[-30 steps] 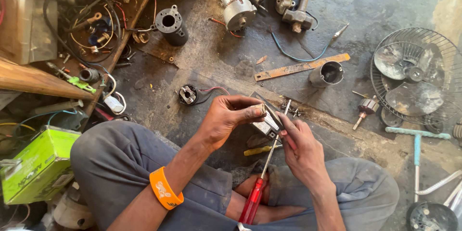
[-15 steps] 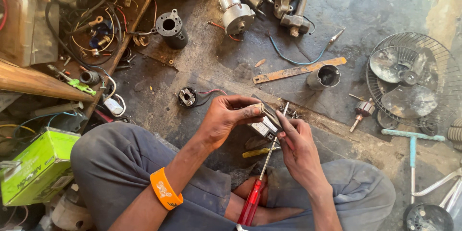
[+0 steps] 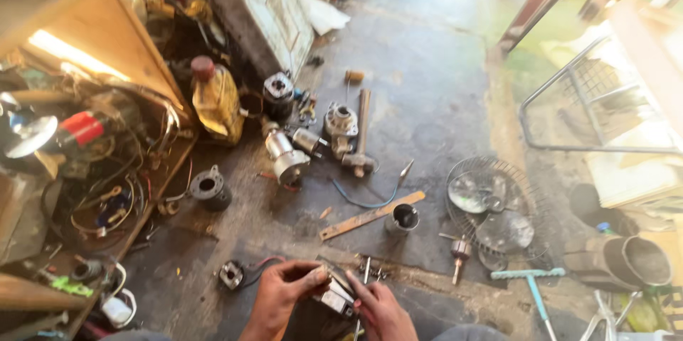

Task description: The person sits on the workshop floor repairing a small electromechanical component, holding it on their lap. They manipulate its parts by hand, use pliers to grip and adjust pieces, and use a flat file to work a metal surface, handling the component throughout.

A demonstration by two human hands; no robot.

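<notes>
**Head view: 2 hands on a small metal part, bottom centre of frame**

Left hand (image 3: pixel 284 295) wraps the small metal part (image 3: pixel 334 298) in a pinching grip; right hand (image 3: pixel 380 311) pinches its other side, just above the floor (image 3: pixel 427 99). Risk: loose screws (image 3: pixel 370 270) lying beside could scatter, or the part may slip among the clutter.

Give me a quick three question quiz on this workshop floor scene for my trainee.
1. True or false: both hands are on the small metal part.
2. Which lies nearer the fan guard: A, the yellow bottle, or B, the metal cup?
3. What colour is the T-shaped tool at lower right?

Key:
1. True; the left hand and right hand both grip it.
2. B.
3. Light blue.
</notes>
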